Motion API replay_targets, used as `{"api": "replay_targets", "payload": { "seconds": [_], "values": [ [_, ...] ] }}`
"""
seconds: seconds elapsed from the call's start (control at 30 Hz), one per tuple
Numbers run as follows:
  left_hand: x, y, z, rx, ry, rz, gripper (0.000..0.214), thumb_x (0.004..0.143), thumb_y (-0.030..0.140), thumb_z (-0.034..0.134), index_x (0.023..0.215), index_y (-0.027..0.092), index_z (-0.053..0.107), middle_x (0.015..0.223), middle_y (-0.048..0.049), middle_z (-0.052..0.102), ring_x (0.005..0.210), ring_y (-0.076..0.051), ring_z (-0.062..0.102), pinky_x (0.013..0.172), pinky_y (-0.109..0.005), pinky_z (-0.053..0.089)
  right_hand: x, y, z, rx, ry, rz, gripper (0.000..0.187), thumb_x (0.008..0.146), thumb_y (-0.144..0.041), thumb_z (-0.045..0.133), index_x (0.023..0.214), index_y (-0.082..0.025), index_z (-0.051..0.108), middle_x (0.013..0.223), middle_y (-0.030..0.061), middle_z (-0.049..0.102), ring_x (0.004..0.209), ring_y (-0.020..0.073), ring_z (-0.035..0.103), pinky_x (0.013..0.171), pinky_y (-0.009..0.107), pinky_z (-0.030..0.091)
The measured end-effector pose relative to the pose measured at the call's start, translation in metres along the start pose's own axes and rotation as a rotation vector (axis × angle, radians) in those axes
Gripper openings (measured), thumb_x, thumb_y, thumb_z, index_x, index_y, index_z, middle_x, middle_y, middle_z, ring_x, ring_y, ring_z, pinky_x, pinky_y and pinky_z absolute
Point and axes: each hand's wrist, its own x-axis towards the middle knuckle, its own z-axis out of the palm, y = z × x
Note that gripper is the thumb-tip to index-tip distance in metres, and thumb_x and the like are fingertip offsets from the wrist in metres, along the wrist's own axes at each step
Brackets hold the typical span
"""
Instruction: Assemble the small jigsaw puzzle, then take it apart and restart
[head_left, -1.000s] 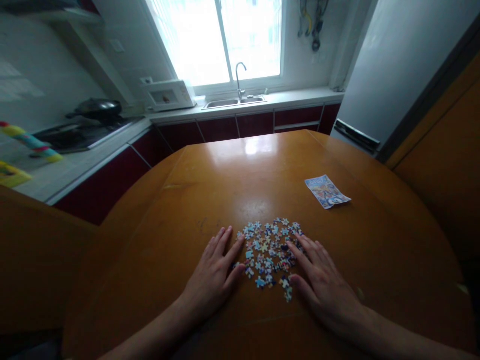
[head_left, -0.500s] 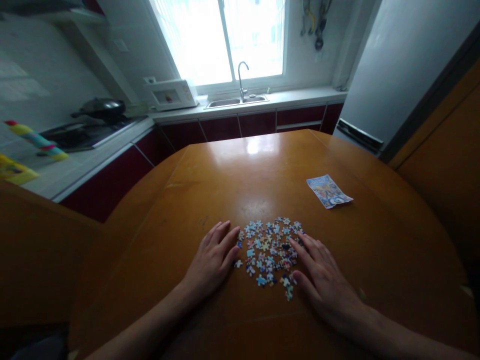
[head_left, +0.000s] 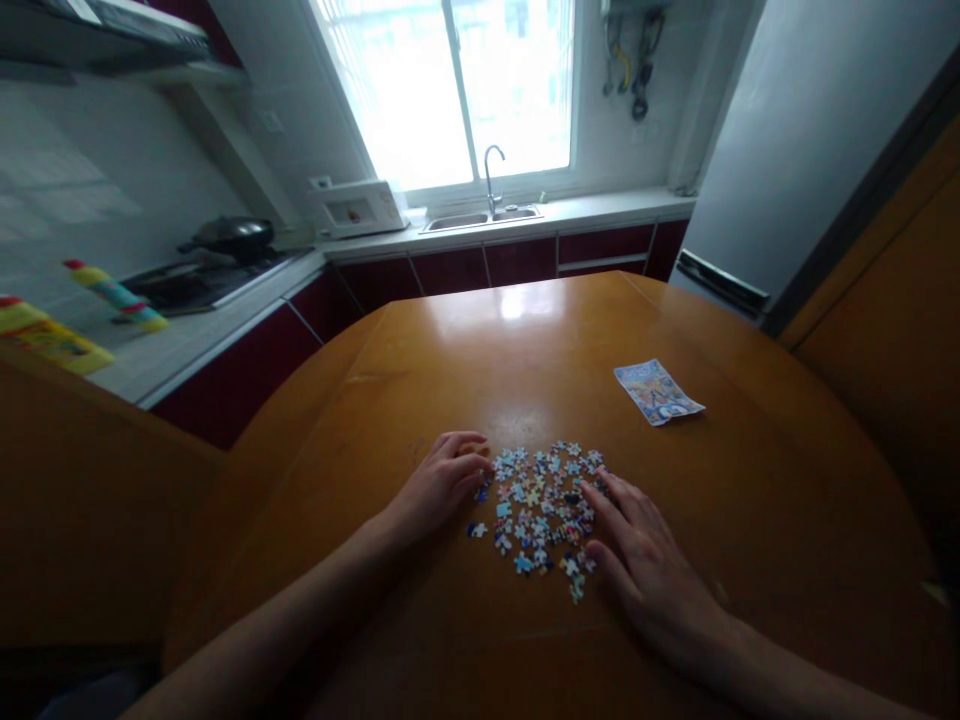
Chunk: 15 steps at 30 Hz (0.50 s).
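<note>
A loose pile of small jigsaw puzzle pieces (head_left: 532, 497), mostly light blue, white and dark, is spread on the wooden table (head_left: 420, 360). At the pile's left edge is my left hand (head_left: 442, 482), its fingers bent and apart, fingertips against the outermost pieces. My right hand (head_left: 649, 550) lies palm down along the right edge, fingers stretched out, index and middle fingertips over pieces there. Neither hand visibly holds a piece. Beyond the pile to the right, a creased printed picture sheet (head_left: 658, 392) lies flat.
Along the far wall run a counter with a sink (head_left: 457, 221) and a microwave (head_left: 364, 208). A wok (head_left: 236, 238) sits on the stove at left, with yellow bottles (head_left: 52, 335) nearer. A fridge (head_left: 825, 150) stands at right.
My left hand has shifted slightly up and right, and its fingers have bent in at the pile's edge. A dark piece shows beside the stray one at lower left. My right hand stays put.
</note>
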Motion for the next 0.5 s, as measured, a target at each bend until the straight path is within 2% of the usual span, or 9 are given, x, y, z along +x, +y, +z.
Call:
{"api": "replay_targets", "payload": {
  "seconds": [0.2, 0.4, 0.5],
  "values": [
    [0.002, -0.002, -0.007, -0.073, 0.006, -0.036, 0.015, 0.098, 0.026, 0.058, 0.091, 0.022, 0.071, 0.129, -0.0086, 0.058, 0.123, -0.026, 0.052, 0.106, -0.047, 0.046, 0.003, 0.003, -0.005, 0.12, 0.035, 0.023, 0.05, 0.103, -0.045, 0.042, 0.149, -0.024, 0.048, 0.156, 0.0132, 0.042, 0.145, 0.029, 0.037, 0.118, 0.053, 0.037],
    [-0.003, -0.022, -0.018, -0.07, -0.034, -0.164, 0.021, 0.092, 0.035, 0.064, 0.08, 0.02, 0.072, 0.114, -0.01, 0.062, 0.108, -0.027, 0.058, 0.099, -0.048, 0.049, 0.008, 0.006, -0.009, 0.221, 0.106, 0.049, 0.043, 0.103, -0.042, 0.042, 0.141, -0.027, 0.054, 0.15, 0.0116, 0.047, 0.142, 0.0291, 0.041, 0.117, 0.054, 0.038],
    [0.001, -0.024, -0.015, -0.049, 0.016, -0.18, 0.016, 0.089, 0.036, 0.069, 0.091, 0.02, 0.072, 0.11, -0.0095, 0.063, 0.106, -0.026, 0.058, 0.097, -0.047, 0.049, 0.01, 0.007, -0.009, 0.245, 0.12, 0.05, 0.04, 0.104, -0.041, 0.041, 0.138, -0.025, 0.056, 0.148, 0.0122, 0.048, 0.14, 0.0289, 0.042, 0.116, 0.054, 0.037]
  ]
}}
